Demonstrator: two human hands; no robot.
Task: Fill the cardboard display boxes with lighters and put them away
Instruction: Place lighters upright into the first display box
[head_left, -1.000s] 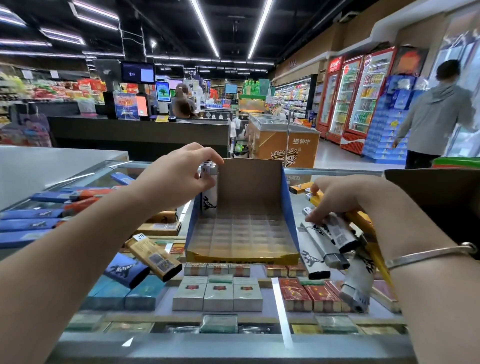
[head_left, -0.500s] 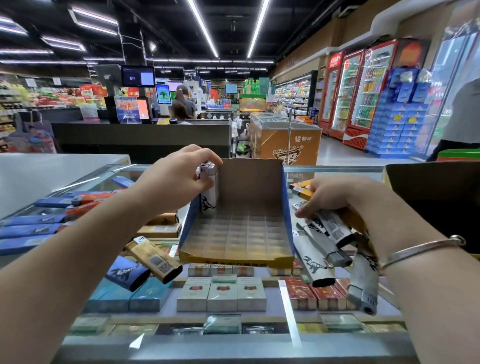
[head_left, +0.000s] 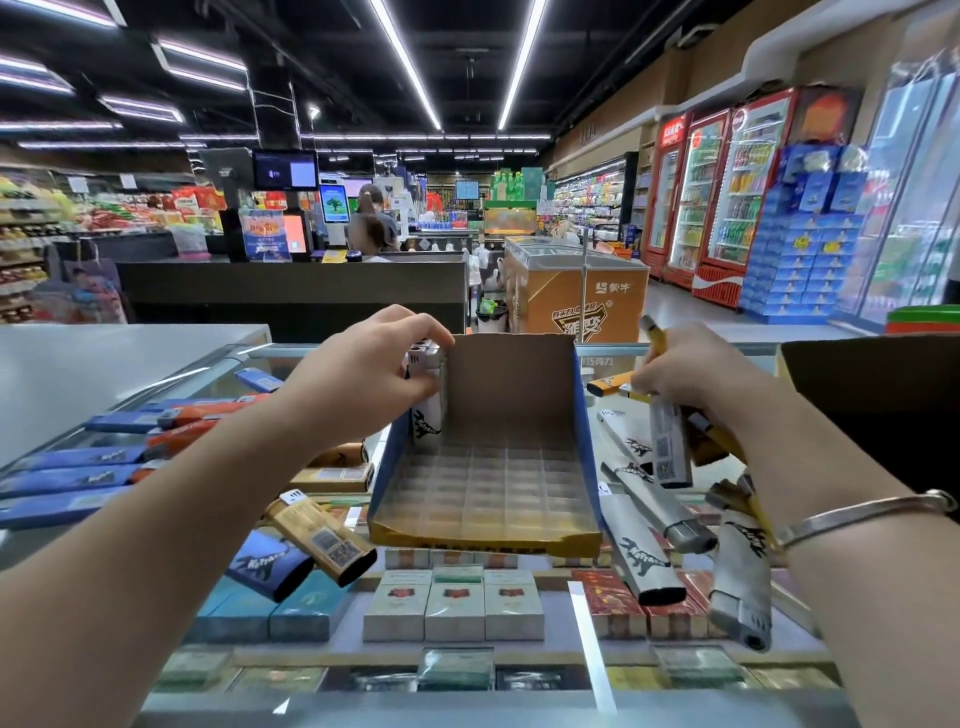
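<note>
At the bottom of the frame, rows of cigarette packs lie under the glass counter top. On the glass at lower right, loose white lighters with a black animal print lie scattered; a tan lighter and a dark blue one lie at lower left. In the centre stands the open cardboard display box with blue sides and a yellow front lip, its gridded floor bare apart from the far-left corner. There the left hand pinches the top of an upright white lighter, its base down inside the box against the left wall. To the right of the box, the right hand, a silver bangle on its wrist, is clenched around a bunch of white and yellow lighters, held above the loose ones. Beyond the counter, at centre frame, stand a dark checkout desk and an orange chest freezer; red drinks fridges line the upper right.
</note>
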